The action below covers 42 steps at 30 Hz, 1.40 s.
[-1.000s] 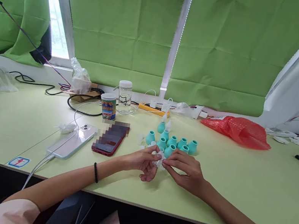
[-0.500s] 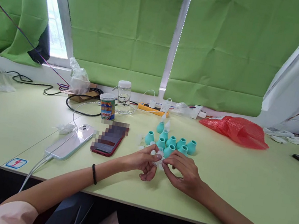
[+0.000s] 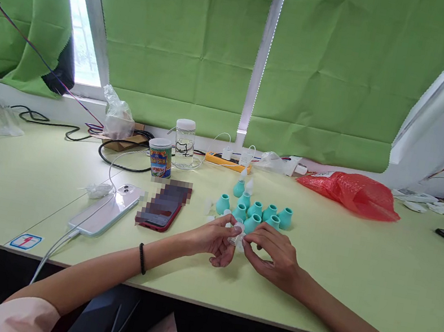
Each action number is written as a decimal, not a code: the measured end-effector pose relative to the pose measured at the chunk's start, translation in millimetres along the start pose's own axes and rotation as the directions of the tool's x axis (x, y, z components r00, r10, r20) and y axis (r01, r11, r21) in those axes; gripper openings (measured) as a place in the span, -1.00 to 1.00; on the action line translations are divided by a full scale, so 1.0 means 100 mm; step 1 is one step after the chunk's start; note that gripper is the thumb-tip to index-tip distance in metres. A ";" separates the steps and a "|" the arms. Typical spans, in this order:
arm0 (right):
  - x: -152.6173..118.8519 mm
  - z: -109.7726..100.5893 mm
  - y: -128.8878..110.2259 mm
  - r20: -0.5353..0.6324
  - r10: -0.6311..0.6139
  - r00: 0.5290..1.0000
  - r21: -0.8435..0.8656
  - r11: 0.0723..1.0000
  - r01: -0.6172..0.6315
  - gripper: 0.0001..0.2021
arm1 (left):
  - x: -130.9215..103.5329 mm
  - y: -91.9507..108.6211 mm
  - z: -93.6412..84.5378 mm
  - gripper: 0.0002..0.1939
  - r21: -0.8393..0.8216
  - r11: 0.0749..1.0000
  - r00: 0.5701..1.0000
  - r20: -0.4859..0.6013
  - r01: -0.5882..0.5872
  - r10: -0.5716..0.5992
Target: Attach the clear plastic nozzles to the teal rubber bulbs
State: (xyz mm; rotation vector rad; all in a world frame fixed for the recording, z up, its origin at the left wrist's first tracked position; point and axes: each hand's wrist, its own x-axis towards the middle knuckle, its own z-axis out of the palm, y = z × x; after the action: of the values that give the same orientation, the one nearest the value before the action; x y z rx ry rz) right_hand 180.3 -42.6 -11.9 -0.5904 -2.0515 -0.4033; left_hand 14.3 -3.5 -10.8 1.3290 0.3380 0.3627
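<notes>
my left hand (image 3: 213, 239) is at the near middle of the table (image 3: 356, 281), thumb and forefinger closed in a pinch on a clear plastic piece (image 3: 239, 241), the other fingers curled loosely below. my right hand (image 3: 277, 256) faces it from the right: thumb and forefinger nearly together at the piece's right edge, remaining fingers bent. i cannot tell whether these tips grip the piece or only touch it; its exact shape is partly hidden by my fingers.

just beyond both hands stands a cluster of teal pots (image 3: 256, 210), mouths up, the nearest partly covered by my hands. at the cluster's far left, two teal pots carry white pointed tips (image 3: 249, 187). small whitish pieces (image 3: 208, 206) lie just left of the pots.

farther left: a red-edged phone (image 3: 163, 207), then a pale phone (image 3: 104, 211) with a white cable (image 3: 57, 246) running toward the near edge. far side: a patterned tub (image 3: 160, 160) beside a clear jar (image 3: 184, 148); far right, a red plastic bag (image 3: 354, 195).
</notes>
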 end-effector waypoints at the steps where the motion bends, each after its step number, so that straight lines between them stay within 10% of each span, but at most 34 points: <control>1: 0.00 0.00 0.00 -0.002 0.003 1.000 0.000 1.000 -0.003 -0.86 | 0.00 0.00 0.01 -0.82 -0.003 1.000 1.000 -0.005 0.000 0.000; 18: -0.04 0.04 0.03 0.010 0.140 0.990 0.104 0.985 -0.141 -0.70 | 0.00 0.03 -0.01 -0.79 0.022 1.000 0.998 -0.058 0.004 -0.003; 42: 0.01 0.04 0.05 -0.148 -0.033 0.988 -0.087 0.996 0.020 -0.82 | 0.02 0.03 0.09 -0.74 0.021 0.995 0.983 -0.157 -0.093 0.095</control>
State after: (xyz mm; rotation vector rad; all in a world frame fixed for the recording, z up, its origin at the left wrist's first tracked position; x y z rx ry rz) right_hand 180.0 -36.3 -12.7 -0.5672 -1.9077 -0.5367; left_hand 20.1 -9.8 -5.9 1.3357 0.4110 0.5476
